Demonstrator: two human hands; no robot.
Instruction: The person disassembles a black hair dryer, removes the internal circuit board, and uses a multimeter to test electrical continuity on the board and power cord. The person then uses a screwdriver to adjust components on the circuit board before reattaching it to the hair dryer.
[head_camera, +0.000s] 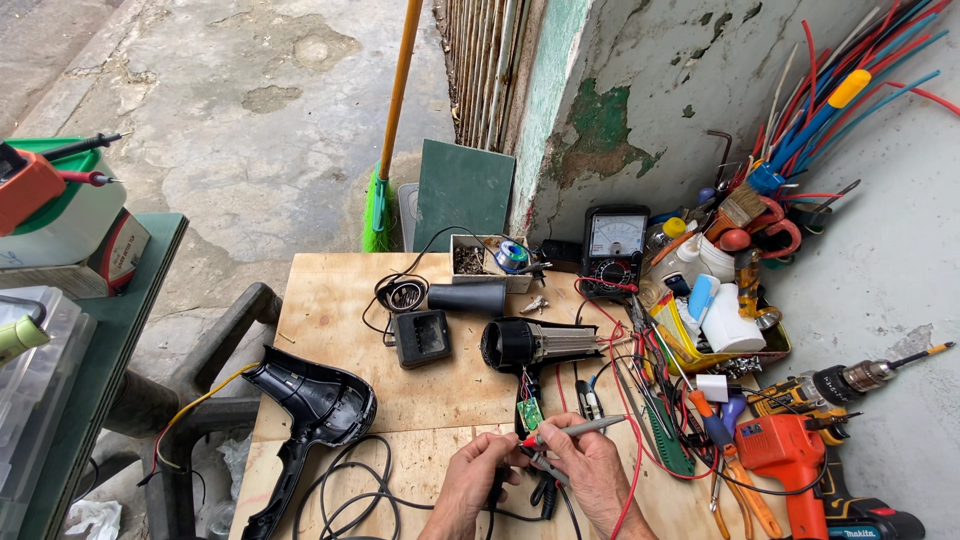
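My right hand (592, 468) grips a grey multimeter probe (578, 430) with a red tip, which touches a small green circuit board (529, 412). My left hand (478, 478) holds the wires and dark cord just below that board. The board hangs by wires from the bare motor unit of a hair dryer (535, 344). The dryer's black shell half (308, 410) lies open at the left of the wooden table (330, 300). Its black nozzle (470, 297) lies behind the motor. An analogue multimeter (613, 250) leans against the wall.
An orange soldering gun (790, 455) and a cordless drill (850, 385) lie at the right among screwdrivers and wires. Bottles, a brush and coloured tubes crowd the back right corner. A small black box (421, 337) and a tin of screws (470, 260) stand mid-table. A broom (385, 190) leans behind.
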